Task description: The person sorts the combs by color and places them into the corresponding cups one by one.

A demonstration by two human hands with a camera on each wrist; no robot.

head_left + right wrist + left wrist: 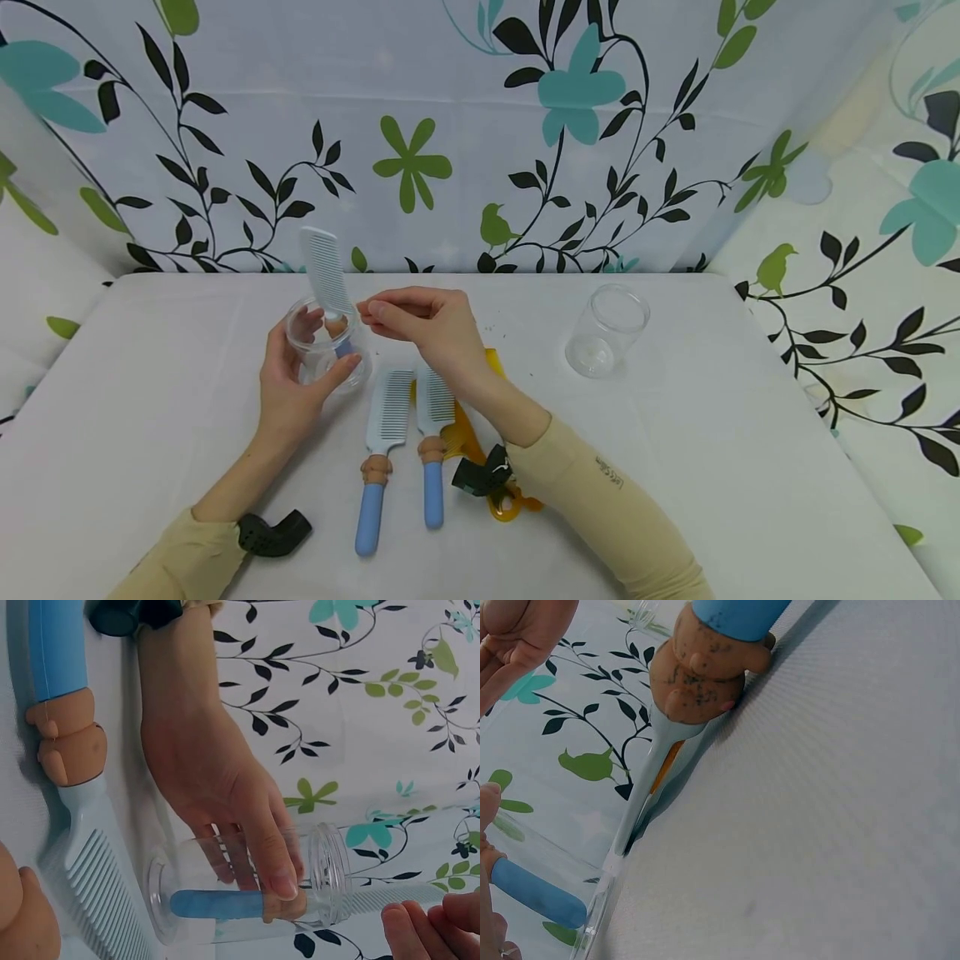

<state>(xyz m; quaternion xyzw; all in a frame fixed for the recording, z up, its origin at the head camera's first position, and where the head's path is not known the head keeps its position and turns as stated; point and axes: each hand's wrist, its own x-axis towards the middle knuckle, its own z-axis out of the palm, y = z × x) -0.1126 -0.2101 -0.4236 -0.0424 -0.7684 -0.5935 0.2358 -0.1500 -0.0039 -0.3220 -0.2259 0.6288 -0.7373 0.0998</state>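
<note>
My left hand (288, 404) grips a clear jar (318, 364), its thumb and fingers round the sides. In the jar stands a light blue comb (326, 271), handle down and teeth above the rim. Through the jar wall, the right wrist view shows its blue handle (217, 904) and brown figure-shaped collar (285, 905). Beside the comb's teeth is my right hand (446, 329), fingers bent and thumb near the fingertips. It appears to hold nothing; a small gap parts it from the comb in the head view.
Two more light blue combs (391, 408) (435, 404) lie on the table below the hands. Orange combs (467, 437) lie partly hidden under my right forearm. A second clear jar (606, 333) stands at the right. Patterned cloth (420, 83) hangs behind the table.
</note>
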